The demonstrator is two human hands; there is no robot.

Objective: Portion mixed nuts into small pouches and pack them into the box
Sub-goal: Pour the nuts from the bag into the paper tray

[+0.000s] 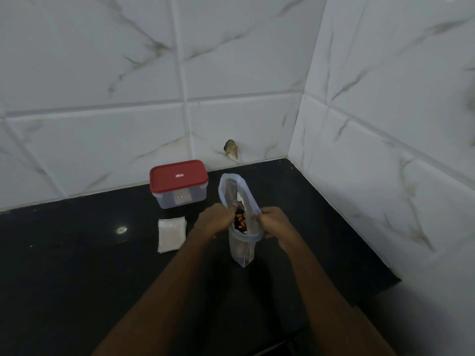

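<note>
Atop the counter (77,253): nut bag (241,250) held open.
It is pinched at 9 o'clock by left hand (217,218), 3 o'clock by right hand (275,223).

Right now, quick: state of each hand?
Left hand: closed, gripping the left rim of the nut bag.
Right hand: closed, gripping the same bag's right rim.

One wide-angle camera rides on my head, facing forward and down onto the glossy black stone table (77,265), near enough that my forearms (167,291) enter from 6 o'clock; the white marble-veined tile walls (231,60) corner at 1 o'clock.
</note>
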